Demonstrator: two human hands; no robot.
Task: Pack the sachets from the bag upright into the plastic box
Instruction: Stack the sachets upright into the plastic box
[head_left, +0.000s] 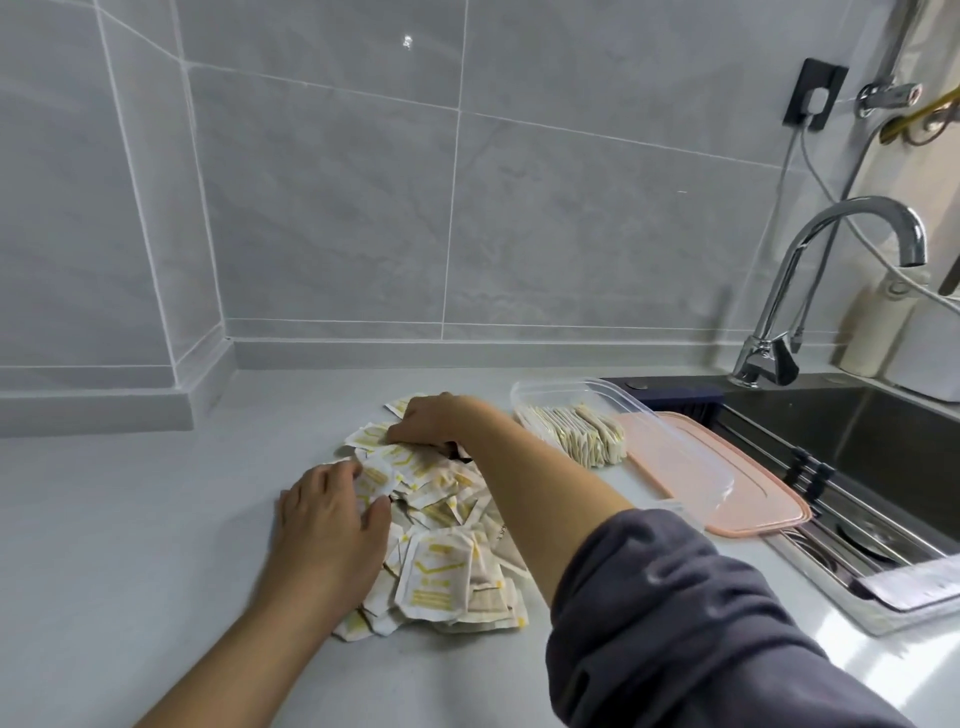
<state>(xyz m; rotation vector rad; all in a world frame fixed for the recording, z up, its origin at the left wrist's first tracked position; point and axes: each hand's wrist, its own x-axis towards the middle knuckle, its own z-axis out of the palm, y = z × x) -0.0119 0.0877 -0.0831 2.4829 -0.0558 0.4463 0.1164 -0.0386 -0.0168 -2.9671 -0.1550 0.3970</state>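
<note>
A heap of white sachets with yellow print (441, 561) lies loose on the grey counter in front of me. My left hand (327, 514) rests on the heap's left side, its fingers and thumb curled around a few sachets at the edge. My right hand (434, 423) reaches across to the far end of the heap, fingers bent down onto the sachets there. To the right stands the clear plastic box (670, 447), with a row of sachets (582, 434) packed upright in its far end. No bag is clearly visible.
A pink lid (748, 493) lies under the box, overhanging the sink edge. The steel sink (857, 447) and chrome tap (810, 280) are at the right. A tiled wall stands behind; a tiled ledge (93, 410) juts out at left.
</note>
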